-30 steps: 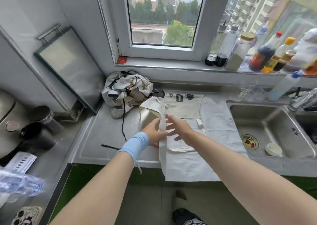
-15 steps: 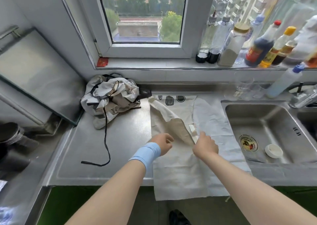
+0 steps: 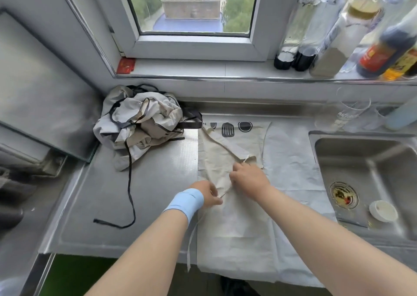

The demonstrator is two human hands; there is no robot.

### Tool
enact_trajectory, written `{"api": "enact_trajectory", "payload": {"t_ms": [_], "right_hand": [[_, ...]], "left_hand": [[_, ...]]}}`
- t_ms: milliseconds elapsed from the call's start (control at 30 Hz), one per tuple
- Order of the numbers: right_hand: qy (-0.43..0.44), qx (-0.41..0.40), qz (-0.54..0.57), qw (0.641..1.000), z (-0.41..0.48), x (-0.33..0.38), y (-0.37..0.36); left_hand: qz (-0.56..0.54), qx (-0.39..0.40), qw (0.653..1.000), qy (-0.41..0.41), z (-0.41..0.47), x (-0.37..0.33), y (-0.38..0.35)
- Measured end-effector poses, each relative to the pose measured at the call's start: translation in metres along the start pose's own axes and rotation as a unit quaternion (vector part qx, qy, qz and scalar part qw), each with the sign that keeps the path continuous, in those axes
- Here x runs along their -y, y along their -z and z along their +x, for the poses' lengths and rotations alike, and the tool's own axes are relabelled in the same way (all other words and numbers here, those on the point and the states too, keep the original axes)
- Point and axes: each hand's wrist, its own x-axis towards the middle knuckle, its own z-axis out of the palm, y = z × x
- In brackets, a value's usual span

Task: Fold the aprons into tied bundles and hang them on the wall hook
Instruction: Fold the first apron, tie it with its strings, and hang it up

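1. A heap of aprons [image 3: 144, 126] lies crumpled well left of the sink [image 3: 370, 160], at the back of the table [image 3: 144, 201]. One black tie [image 3: 129, 182] trails from it toward the front edge. It looks like a waiting pile, parked where it will not crowd the folding.
2. The left hand [image 3: 207, 194], with a blue wristband [image 3: 185, 202] above it, works between that heap and the sink. Its fingers are curled and pinch a crease of cloth, probably to pin the near end of the fold so it cannot slide.
3. The apron [image 3: 237, 232] being folded lies flat just left of the sink. Its right edge reaches the sink's rim, its printed top points at the wall, and its hem hangs over the table front. The side farther from the sink is turned inward as a slanting flap [image 3: 216, 158]. Flat cloth gives straight, narrow folds, which a tight bundle needs.
4. The right hand [image 3: 248, 178], the one nearer the sink, rests knuckles-up on the flap's inner edge with its fingers bent down. I cannot tell whether they pinch the cloth or only press it. Either way it seems to be steadying the flap's far end.
5. A small white cup [image 3: 383, 210] sits inside the sink. The wall hook is not in view, so this apron is still far from being hung.
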Motion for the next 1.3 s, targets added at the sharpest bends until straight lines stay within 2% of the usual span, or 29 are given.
{"api": "enact_trajectory", "payload": {"t_ms": [33, 100, 167, 233, 267, 333, 400, 433, 500, 533, 567, 600, 633, 667, 733, 833, 867, 933, 1000, 1033, 1133, 1300], "right_hand": [[-0.005, -0.004, 0.017, 1.000, 0.004, -0.003, 0.001], [-0.048, -0.014, 0.127, 0.991, 0.011, -0.009, 0.002], [-0.104, -0.029, 0.279, 0.954, 0.018, -0.015, 0.009], [-0.145, -0.072, 0.368, 0.915, 0.027, -0.024, 0.022], [-0.166, -0.094, 0.380, 0.905, 0.033, -0.032, 0.028], [-0.216, -0.116, 0.344, 0.907, 0.042, -0.050, 0.042], [-0.281, -0.099, 0.283, 0.912, 0.051, -0.075, 0.051], [-0.308, -0.084, 0.273, 0.908, 0.055, -0.089, 0.053], [-0.350, -0.068, 0.283, 0.890, 0.063, -0.114, 0.056], [-0.366, -0.070, 0.294, 0.880, 0.068, -0.123, 0.057], [-0.379, -0.077, 0.307, 0.870, 0.074, -0.131, 0.059], [-0.387, -0.088, 0.324, 0.858, 0.079, -0.137, 0.061], [-0.394, -0.099, 0.339, 0.848, 0.084, -0.142, 0.064], [-0.401, -0.106, 0.345, 0.842, 0.089, -0.145, 0.066], [-0.421, -0.097, 0.310, 0.847, 0.096, -0.147, 0.068], [-0.401, -0.110, 0.230, 0.880, 0.100, -0.136, 0.060], [-0.347, -0.142, 0.200, 0.905, 0.102, -0.129, 0.054], [-0.161, -0.194, 0.140, 0.957, 0.104, -0.114, 0.039], [0.005, -0.192, 0.086, 0.978, 0.107, -0.100, 0.020], [0.040, -0.173, 0.063, 0.982, 0.108, -0.094, 0.012], [-0.011, -0.120, 0.038, 0.992, 0.111, -0.086, 0.003], [-0.071, -0.113, 0.009, 0.991, 0.130, -0.089, 0.011]], "left_hand": [[-0.008, -0.008, 1.000, -0.001, 0.004, -0.003, -0.001], [-0.041, -0.020, 0.999, -0.002, 0.009, -0.011, 0.000], [-0.053, -0.011, 0.999, -0.001, 0.014, -0.023, 0.008], [-0.020, 0.016, 1.000, 0.006, 0.016, -0.034, 0.023], [0.015, 0.049, 0.999, 0.011, 0.018, -0.039, 0.033], [0.083, 0.133, 0.987, 0.032, 0.019, -0.046, 0.055], [0.107, 0.137, 0.983, 0.051, 0.028, -0.050, 0.079], [0.098, 0.083, 0.991, 0.049, 0.036, -0.050, 0.092], [0.033, -0.141, 0.989, 0.011, 0.059, -0.050, 0.118], [-0.052, -0.264, 0.963, -0.026, 0.067, -0.051, 0.131], [-0.151, -0.357, 0.919, -0.075, 0.072, -0.055, 0.143], [-0.228, -0.407, 0.877, -0.115, 0.076, -0.060, 0.152], [-0.266, -0.430, 0.852, -0.135, 0.079, -0.064, 0.159], [-0.265, -0.435, 0.850, -0.136, 0.081, -0.067, 0.161], [-0.196, -0.406, 0.886, -0.110, 0.085, -0.066, 0.159], [-0.062, -0.261, 0.963, -0.029, 0.098, -0.050, 0.141], [-0.024, -0.217, 0.976, -0.008, 0.105, -0.043, 0.133], [0.030, -0.164, 0.986, 0.000, 0.116, -0.034, 0.117], [0.087, -0.165, 0.982, -0.031, 0.124, -0.028, 0.103], [0.111, -0.171, 0.978, -0.046, 0.127, -0.027, 0.099], [0.150, -0.161, 0.974, -0.051, 0.129, -0.027, 0.094], [0.186, -0.098, 0.978, -0.017, 0.134, -0.023, 0.098]]}}
